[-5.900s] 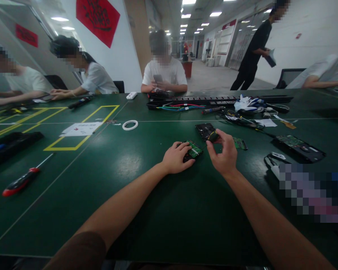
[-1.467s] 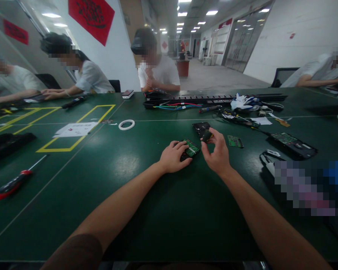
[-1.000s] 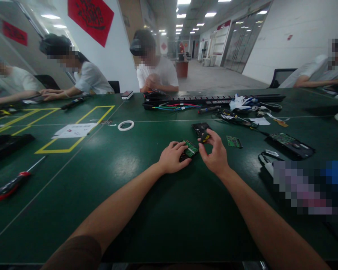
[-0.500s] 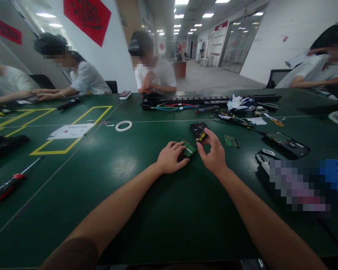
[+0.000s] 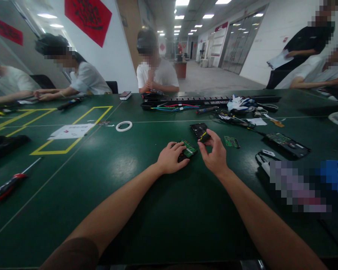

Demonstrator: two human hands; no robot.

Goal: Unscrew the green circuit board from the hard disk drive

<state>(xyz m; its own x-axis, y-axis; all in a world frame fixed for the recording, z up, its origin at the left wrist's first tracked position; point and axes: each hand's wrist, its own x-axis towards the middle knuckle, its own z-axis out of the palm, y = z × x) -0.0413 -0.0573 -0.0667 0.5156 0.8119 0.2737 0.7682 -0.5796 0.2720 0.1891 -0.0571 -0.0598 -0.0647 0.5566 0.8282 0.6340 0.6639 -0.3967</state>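
My left hand (image 5: pixel 173 158) is wrapped over the left side of a small black device with a green circuit board (image 5: pixel 189 149), which lies on the table. In the fingertips of my right hand (image 5: pixel 214 153) is a short black and yellow tool (image 5: pixel 204 137), held just right of and above that device. Its lower tip is too small to make out. Behind the tool a flat black drive (image 5: pixel 196 129) lies on the table. A loose green circuit board (image 5: pixel 231 141) rests to the right of my right hand.
On the green table (image 5: pixel 124 210) are a white ring (image 5: pixel 124 126), a paper sheet (image 5: pixel 70 131) and a red-black screwdriver (image 5: pixel 8 187) at left. Cables, white gloves (image 5: pixel 240 102) and a larger black device (image 5: pixel 287 145) lie at right. Several people sit around.
The tool in my right hand has turned, and that hand has shifted slightly right. My left hand is unmoved. A person in black holding papers now shows at the back right.
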